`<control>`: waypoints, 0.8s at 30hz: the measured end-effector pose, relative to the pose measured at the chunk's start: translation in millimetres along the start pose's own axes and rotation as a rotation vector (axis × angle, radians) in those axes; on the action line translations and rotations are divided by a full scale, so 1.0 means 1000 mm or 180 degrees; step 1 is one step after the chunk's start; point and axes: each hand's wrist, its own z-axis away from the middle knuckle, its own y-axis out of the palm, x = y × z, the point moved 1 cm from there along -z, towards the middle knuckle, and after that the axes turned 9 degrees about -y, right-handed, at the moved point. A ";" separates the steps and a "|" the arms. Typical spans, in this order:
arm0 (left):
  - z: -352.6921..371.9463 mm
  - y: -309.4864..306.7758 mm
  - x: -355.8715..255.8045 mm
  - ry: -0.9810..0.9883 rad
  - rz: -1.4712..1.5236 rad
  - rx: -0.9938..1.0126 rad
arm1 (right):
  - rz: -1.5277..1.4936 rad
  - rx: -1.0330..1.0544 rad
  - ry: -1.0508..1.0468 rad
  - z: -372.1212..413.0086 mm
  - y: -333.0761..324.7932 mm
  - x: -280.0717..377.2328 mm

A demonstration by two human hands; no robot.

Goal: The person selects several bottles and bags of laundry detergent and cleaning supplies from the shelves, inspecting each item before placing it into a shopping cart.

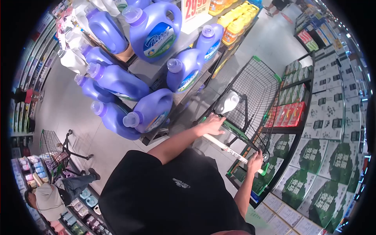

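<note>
A shopping cart (256, 84) with a black wire basket and green corners stands in front of me. Its pale handle bar (227, 148), printed with dark characters, runs across just ahead of my body. My right hand (255, 161) is closed round the handle near its right end. Over the left end of the cart's near edge lies my left hand (212, 124), its fingers stretched out and the thumb apart. Just beyond those fingers, a white bottle (228, 102) rests in the basket.
Large purple detergent jugs (154, 33) crowd a display at front left, below a price sign (194, 15). Yellow bottles (237, 24) stand behind. Stacked green-and-white cartons (311, 156) line the right. At lower left are a person (49, 199) and another cart (53, 149).
</note>
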 end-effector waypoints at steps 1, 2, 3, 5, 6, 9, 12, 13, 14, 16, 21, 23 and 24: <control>-0.008 -0.001 0.000 0.0004 -0.0003 -0.0014 | -0.0025 -0.0026 -0.0012 -0.009 0.002 -0.003; -0.015 -0.002 0.001 0.0004 -0.0003 -0.0027 | -0.0047 -0.0048 -0.0025 -0.019 0.005 -0.006; -0.020 -0.008 -0.002 -0.0037 -0.0004 0.0039 | -0.0201 -0.0018 0.0055 -0.029 0.003 -0.003; -0.033 -0.017 -0.005 -0.0112 0.0028 0.0114 | -0.0492 0.0094 0.0103 -0.051 0.008 -0.017; -0.040 -0.018 -0.005 -0.0148 0.0040 0.0156 | -0.0556 -0.0078 0.0039 -0.062 0.009 -0.018; -0.065 -0.002 0.003 0.0032 -0.0008 -0.0484 | -0.1549 -0.0689 0.0621 -0.089 0.014 -0.022; -0.087 -0.002 0.002 0.0093 0.0012 -0.0620 | -0.1467 -0.1028 0.0386 -0.114 0.010 -0.025; -0.092 -0.008 -0.003 -0.0044 -0.0045 -0.0456 | -0.1422 -0.1126 0.0217 -0.120 0.011 -0.029; -0.099 -0.016 -0.009 -0.0185 -0.0100 -0.0305 | -0.1387 -0.1228 0.0037 -0.131 0.012 -0.031; -0.106 -0.026 -0.013 -0.0228 0.0044 -0.0287 | -0.2100 -0.1409 -0.0221 -0.156 0.008 -0.014; -0.090 -0.027 -0.029 -0.0135 -0.0051 -0.1458 | -0.2602 -0.0281 -0.1721 -0.238 -0.040 0.108; -0.074 -0.042 -0.041 -0.0182 0.0149 -0.1570 | -0.2709 0.0042 -0.2731 -0.272 -0.029 0.159; -0.072 -0.042 -0.046 -0.0280 0.0154 -0.1578 | -0.2809 0.0579 -0.2819 -0.281 -0.033 0.191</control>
